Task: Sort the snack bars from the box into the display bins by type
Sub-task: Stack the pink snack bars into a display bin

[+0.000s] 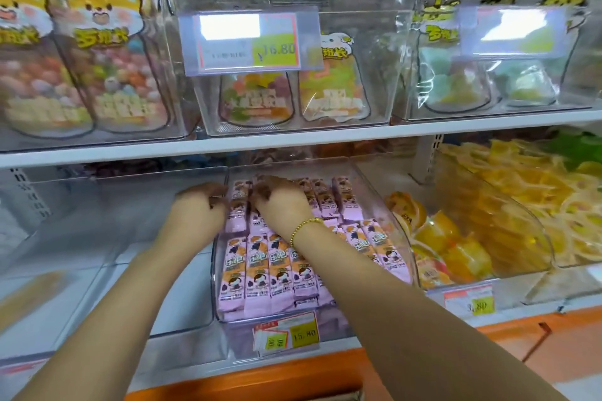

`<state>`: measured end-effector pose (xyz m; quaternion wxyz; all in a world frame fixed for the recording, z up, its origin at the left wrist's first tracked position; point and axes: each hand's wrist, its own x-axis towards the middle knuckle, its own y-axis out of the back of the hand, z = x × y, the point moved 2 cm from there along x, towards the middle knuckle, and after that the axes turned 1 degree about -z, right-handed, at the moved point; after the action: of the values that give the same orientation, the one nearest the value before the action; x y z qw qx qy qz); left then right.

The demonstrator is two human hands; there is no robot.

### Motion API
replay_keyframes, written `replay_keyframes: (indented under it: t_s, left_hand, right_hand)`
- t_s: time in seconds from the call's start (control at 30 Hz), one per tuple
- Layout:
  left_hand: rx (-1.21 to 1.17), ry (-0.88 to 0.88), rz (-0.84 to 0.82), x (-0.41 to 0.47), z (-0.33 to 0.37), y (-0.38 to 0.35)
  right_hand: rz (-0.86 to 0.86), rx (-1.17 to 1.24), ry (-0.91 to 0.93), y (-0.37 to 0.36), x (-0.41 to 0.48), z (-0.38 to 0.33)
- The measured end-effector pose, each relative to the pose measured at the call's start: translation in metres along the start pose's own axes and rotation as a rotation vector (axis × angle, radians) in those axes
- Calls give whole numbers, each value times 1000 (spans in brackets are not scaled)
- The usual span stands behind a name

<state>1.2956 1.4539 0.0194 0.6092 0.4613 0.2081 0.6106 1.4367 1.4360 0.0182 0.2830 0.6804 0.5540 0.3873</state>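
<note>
Pink bars [260,270] lie in rows in the clear middle bin [216,286]. The left hand [198,205] curls its fingers over the bin's left wall, gripping it. The right hand [281,202], a gold bracelet [304,226] at its wrist, reaches to the back row, fingers bent down onto the bars; whether they pinch one I cannot tell.

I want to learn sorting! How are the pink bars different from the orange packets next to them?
The pink bars are long and thin; the orange packets look short and chunky. The pink bars lie in neat rows; the orange packets sit in a loose heap. The right hand is on the pink bars; no hand touches the orange packets. Both sit in clear bins, side by side.
</note>
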Motion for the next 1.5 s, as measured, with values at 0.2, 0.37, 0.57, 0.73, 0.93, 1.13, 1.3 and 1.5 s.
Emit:
replay_keyframes:
  t_s: [0.2, 0.37, 0.57, 0.73, 0.93, 1.13, 1.3, 1.5]
  left_hand:
    - [7, -80, 74, -17, 20, 4]
    - [-10, -353, -182, -14, 79, -24]
    - [-34, -459, -534, 15, 131, -86]
    - [23, -477, -620, 30, 131, -100]
    - [147, -446, -469, 35, 112, -101]
    - [77, -358, -412, 30, 110, -101]
    - [67, -319, -482, 32, 105, -99]
    - [140, -296, -473, 29, 109, -97]
  right_hand:
    - [62, -15, -73, 15, -3, 0]
    - [275, -160, -207, 71, -41, 56]
    - [347, -238, -96, 103, -67, 85]
    - [257, -459, -68, 111, -59, 84]
    - [230, -790, 10, 87, -38, 84]
    - [-135, -754, -67, 84, -20, 95]
    - [-279, -732, -98, 82, -14, 114]
    - [-162, -651, -220, 77, 5, 115]
